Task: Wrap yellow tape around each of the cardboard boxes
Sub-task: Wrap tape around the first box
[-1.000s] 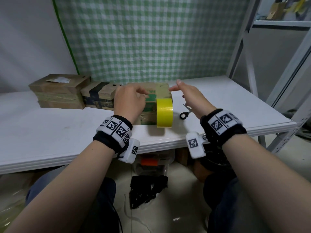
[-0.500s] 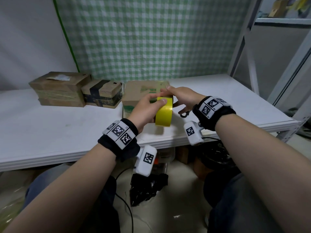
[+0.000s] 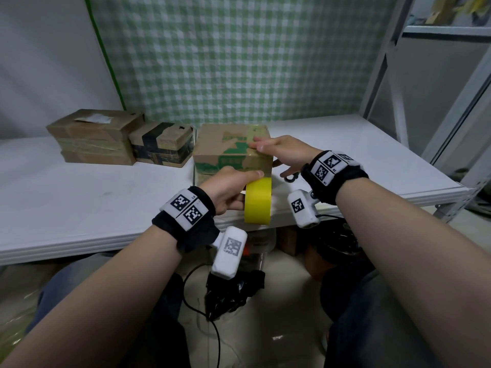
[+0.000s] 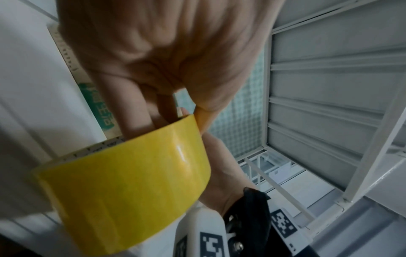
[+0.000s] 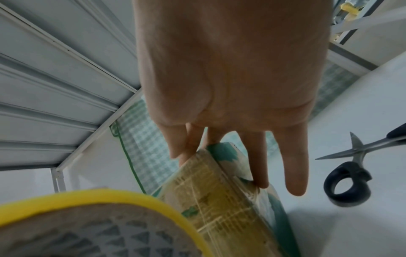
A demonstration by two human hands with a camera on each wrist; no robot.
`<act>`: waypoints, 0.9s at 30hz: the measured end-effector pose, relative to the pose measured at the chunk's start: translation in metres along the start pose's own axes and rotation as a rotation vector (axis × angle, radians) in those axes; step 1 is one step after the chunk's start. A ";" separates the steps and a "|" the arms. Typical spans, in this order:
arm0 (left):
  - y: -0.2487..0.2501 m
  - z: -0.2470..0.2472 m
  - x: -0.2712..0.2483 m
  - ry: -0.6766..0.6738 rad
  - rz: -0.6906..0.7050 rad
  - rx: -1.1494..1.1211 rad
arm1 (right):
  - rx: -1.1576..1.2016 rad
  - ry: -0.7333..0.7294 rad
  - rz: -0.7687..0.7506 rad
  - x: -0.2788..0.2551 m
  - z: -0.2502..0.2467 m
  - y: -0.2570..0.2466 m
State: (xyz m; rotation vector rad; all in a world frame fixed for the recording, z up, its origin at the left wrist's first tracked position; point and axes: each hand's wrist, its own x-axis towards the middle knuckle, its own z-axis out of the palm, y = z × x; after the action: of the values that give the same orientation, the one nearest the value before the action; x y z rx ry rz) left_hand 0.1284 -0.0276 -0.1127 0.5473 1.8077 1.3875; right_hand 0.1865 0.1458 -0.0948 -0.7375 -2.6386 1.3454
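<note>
White table [image 3: 79, 208] edge beneath tape roll [image 3: 258, 200]

The roll of yellow tape [image 3: 258, 201] stands on its edge at the front face of the brown box with green print [image 3: 228, 148]; a strip runs from it up over this box; two other cardboard boxes [image 3: 95, 136] lie to the left.
</note>
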 end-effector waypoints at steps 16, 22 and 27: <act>0.000 0.006 -0.013 -0.051 -0.118 0.070 | 0.050 0.020 -0.046 0.001 0.003 0.003; 0.003 -0.008 -0.014 0.003 -0.066 0.052 | 0.020 0.058 -0.087 0.008 0.010 -0.006; 0.005 -0.016 -0.014 0.036 -0.071 0.016 | 0.049 0.067 -0.113 0.015 0.014 -0.014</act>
State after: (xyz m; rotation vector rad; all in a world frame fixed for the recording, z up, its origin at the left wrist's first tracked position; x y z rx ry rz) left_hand 0.1236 -0.0458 -0.1017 0.4653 1.8504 1.3439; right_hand 0.1637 0.1354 -0.0940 -0.6061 -2.5441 1.3260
